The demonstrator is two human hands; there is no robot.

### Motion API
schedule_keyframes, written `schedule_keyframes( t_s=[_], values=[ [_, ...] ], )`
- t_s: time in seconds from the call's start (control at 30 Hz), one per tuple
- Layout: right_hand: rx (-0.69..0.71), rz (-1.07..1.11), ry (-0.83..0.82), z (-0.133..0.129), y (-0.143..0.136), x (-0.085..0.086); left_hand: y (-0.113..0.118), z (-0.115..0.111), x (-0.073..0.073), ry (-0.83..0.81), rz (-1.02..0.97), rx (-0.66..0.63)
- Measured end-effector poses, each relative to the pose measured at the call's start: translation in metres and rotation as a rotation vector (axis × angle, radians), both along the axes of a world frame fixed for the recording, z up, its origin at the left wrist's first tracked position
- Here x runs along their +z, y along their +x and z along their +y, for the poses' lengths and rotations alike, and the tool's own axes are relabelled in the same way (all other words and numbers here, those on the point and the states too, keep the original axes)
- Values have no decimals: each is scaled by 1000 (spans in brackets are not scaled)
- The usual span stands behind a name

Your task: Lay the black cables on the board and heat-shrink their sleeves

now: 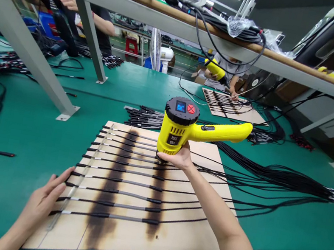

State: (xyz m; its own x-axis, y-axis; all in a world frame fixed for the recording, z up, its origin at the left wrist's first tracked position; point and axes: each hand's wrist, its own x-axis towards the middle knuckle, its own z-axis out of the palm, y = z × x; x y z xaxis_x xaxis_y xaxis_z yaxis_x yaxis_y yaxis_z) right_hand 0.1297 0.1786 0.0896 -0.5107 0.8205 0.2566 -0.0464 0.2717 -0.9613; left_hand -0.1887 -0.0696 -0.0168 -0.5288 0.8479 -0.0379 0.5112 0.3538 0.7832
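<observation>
My right hand is closed around the lower body of a yellow heat gun, whose handle points right. The gun's nozzle faces down over a row of black cables with grey sleeves. These cables lie side by side across a pale wooden board with two dark scorched bands. A clear strip crosses the cables near their left ends. My left hand rests at the board's left edge, fingers stretched out and thumb apart, beside the black cable ends. Whether its fingertips touch them is hard to tell.
A bundle of black cables runs off right, and loose cable ends lie behind the board. Shelf legs stand on the green table. Across it, a co-worker's hand holds another yellow heat gun; another person handles cables at left.
</observation>
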Motion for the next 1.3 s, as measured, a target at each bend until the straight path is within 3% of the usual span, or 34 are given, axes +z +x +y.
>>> schedule_keyframes(
  t_s=[0.77,0.93,1.3],
  values=[
    [-57,110,64,7,7,-15,1,2,2,-8,-10,-10],
    [-108,53,68,6,9,-12,4,2,6,-19,0,2],
    [-83,104,87,5,9,-10,1,1,2,-6,1,-14]
  ],
)
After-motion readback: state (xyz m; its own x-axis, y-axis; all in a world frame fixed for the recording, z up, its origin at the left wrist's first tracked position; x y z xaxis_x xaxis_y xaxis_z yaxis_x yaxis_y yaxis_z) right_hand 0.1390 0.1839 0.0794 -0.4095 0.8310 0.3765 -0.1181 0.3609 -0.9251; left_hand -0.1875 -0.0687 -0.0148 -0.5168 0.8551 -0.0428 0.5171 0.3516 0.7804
